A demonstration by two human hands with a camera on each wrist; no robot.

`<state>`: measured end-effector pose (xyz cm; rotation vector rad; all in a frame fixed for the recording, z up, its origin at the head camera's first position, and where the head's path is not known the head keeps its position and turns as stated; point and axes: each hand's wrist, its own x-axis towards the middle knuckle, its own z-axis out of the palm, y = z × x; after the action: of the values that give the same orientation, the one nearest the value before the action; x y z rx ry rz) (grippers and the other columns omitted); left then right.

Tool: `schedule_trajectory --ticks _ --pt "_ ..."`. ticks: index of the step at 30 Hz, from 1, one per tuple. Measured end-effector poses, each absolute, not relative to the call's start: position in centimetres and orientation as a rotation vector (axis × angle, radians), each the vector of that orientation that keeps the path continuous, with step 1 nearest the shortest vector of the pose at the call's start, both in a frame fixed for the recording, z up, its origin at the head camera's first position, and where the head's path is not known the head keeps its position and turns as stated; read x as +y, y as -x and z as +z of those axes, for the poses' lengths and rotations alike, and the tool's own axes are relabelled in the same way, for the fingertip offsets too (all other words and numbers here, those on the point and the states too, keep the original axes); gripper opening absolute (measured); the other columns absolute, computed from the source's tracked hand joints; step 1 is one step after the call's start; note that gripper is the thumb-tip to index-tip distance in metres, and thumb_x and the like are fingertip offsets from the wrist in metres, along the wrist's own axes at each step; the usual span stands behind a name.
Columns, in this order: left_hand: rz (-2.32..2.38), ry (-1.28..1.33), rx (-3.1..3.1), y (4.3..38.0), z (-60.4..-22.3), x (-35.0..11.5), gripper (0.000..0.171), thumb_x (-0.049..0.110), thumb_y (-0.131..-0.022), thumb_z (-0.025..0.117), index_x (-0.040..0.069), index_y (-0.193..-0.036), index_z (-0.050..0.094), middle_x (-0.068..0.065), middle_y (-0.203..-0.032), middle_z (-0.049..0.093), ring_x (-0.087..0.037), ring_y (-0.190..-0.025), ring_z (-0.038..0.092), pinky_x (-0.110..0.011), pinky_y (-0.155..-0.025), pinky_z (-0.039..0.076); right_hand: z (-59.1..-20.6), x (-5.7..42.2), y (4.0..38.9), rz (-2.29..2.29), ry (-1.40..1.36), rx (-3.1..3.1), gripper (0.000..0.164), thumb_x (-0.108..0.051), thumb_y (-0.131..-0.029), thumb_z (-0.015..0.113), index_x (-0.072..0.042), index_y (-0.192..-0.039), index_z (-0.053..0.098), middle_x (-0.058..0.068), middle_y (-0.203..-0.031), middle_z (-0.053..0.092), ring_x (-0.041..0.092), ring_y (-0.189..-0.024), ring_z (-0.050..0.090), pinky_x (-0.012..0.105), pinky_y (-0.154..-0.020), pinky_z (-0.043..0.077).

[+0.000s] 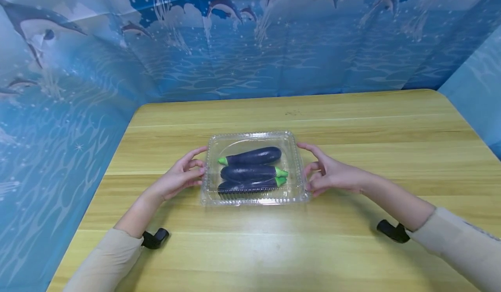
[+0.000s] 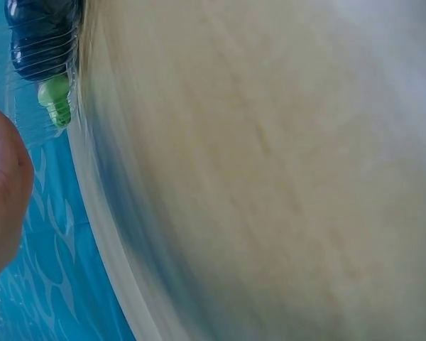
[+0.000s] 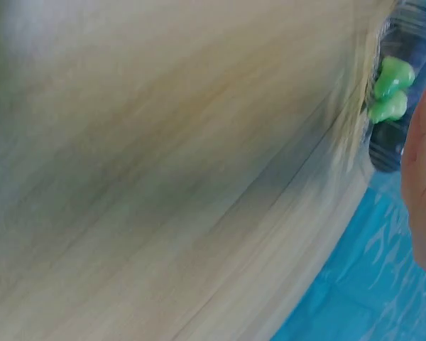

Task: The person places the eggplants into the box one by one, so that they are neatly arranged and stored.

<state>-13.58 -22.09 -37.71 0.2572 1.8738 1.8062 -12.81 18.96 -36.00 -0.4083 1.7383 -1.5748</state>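
Observation:
A clear plastic clamshell box sits on the wooden table with its lid down. Inside lie three dark purple eggplants: the back one has its green stem to the left, while the middle one and the front one point their stems right. My left hand touches the box's left side with spread fingertips. At the right side, my right hand rests its fingertips against the edge, index finger toward the far corner. Part of an eggplant shows in the left wrist view.
The light wooden table extends around the box on every side. Behind and to the left hangs a blue cloth printed with dolphins and waves. Black wrist mounts sit at both forearms.

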Motion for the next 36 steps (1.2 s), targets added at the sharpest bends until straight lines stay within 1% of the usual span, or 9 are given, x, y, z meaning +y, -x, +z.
schedule_trajectory --ticks 4,7,11,14,18,23,27,31,36 --pt "1.768 -0.251 1.901 13.5 -37.4 -22.0 0.069 0.003 -0.095 0.049 0.02 -0.15 0.011 -0.007 -0.108 0.045 -0.011 -0.084 0.054 -0.027 -0.075 0.052 -36.1 18.5 12.2 -1.586 0.383 1.701 0.108 0.004 -0.077 0.067 -0.028 -0.147 -0.009 0.015 -0.091 0.054 0.025 -0.077 0.062 0.054 -0.075 0.051" --pt "1.694 -0.256 1.913 13.3 -37.0 -22.2 0.073 0.007 -0.096 0.05 0.021 -0.151 0.004 -0.01 -0.113 0.043 -0.014 -0.088 0.055 -0.031 -0.078 0.052 -36.2 18.4 12.0 -1.584 0.378 1.7 0.11 0.003 -0.077 0.069 -0.025 -0.147 -0.012 0.013 -0.083 0.057 0.025 -0.075 0.063 0.053 -0.075 0.051" --pt "1.565 -0.295 1.877 12.7 -36.1 -22.8 0.083 0.011 -0.093 0.056 0.02 -0.151 -0.003 -0.015 -0.118 0.039 -0.018 -0.093 0.055 -0.036 -0.081 0.052 -36.2 18.3 11.8 -1.58 0.366 1.689 0.112 0.004 -0.076 0.069 -0.028 -0.146 -0.013 0.012 -0.08 0.06 0.026 -0.076 0.063 0.052 -0.076 0.052" --pt "1.492 -0.315 1.803 12.1 -35.5 -23.1 0.092 0.009 -0.089 0.061 0.023 -0.15 -0.007 -0.017 -0.12 0.038 -0.02 -0.089 0.058 -0.041 -0.083 0.051 -36.2 18.2 11.7 -1.583 0.363 1.675 0.115 0.004 -0.075 0.069 -0.029 -0.146 -0.015 0.012 -0.08 0.062 0.027 -0.077 0.064 0.052 -0.076 0.052" --pt "1.466 -0.304 1.722 11.5 -35.3 -22.8 0.102 0.004 -0.086 0.064 0.027 -0.148 -0.013 -0.014 -0.112 0.043 -0.024 -0.084 0.062 -0.047 -0.085 0.049 -36.2 18.0 11.5 -1.602 0.367 1.658 0.116 0.005 -0.076 0.068 -0.028 -0.146 -0.018 0.013 -0.081 0.063 0.027 -0.076 0.065 0.05 -0.075 0.052" --pt "1.488 -0.276 1.724 11.1 -35.5 -22.3 0.105 0.002 -0.085 0.064 0.03 -0.147 -0.016 -0.012 -0.098 0.048 -0.029 -0.086 0.062 -0.048 -0.085 0.049 -36.4 17.8 11.3 -1.62 0.347 1.634 0.116 0.006 -0.077 0.067 -0.029 -0.145 -0.02 0.017 -0.083 0.065 0.027 -0.075 0.066 0.049 -0.074 0.053" --pt "1.505 -0.258 1.722 10.9 -35.7 -22.0 0.107 0.001 -0.085 0.065 0.032 -0.146 -0.018 -0.019 -0.104 0.05 -0.035 -0.09 0.062 -0.047 -0.084 0.05 -36.4 17.8 11.3 -1.623 0.331 1.612 0.114 0.007 -0.079 0.065 -0.03 -0.145 -0.02 0.021 -0.086 0.066 0.027 -0.075 0.067 0.048 -0.074 0.053" --pt "1.518 -0.23 1.717 10.8 -35.7 -21.7 0.109 0.0 -0.085 0.064 0.034 -0.145 -0.019 -0.026 -0.109 0.052 -0.034 -0.087 0.064 -0.046 -0.081 0.051 -36.3 17.8 11.2 -1.62 0.328 1.603 0.113 0.006 -0.081 0.064 -0.031 -0.145 -0.021 0.022 -0.087 0.066 0.027 -0.076 0.067 0.047 -0.074 0.053" --pt "1.512 -0.211 1.721 10.8 -35.5 -21.6 0.11 -0.003 -0.084 0.063 0.034 -0.145 -0.021 -0.02 -0.09 0.062 -0.029 -0.079 0.066 -0.044 -0.079 0.052 -36.2 17.7 11.1 -1.62 0.322 1.589 0.112 0.007 -0.082 0.063 -0.032 -0.144 -0.022 0.024 -0.088 0.066 0.027 -0.077 0.067 0.047 -0.075 0.053"
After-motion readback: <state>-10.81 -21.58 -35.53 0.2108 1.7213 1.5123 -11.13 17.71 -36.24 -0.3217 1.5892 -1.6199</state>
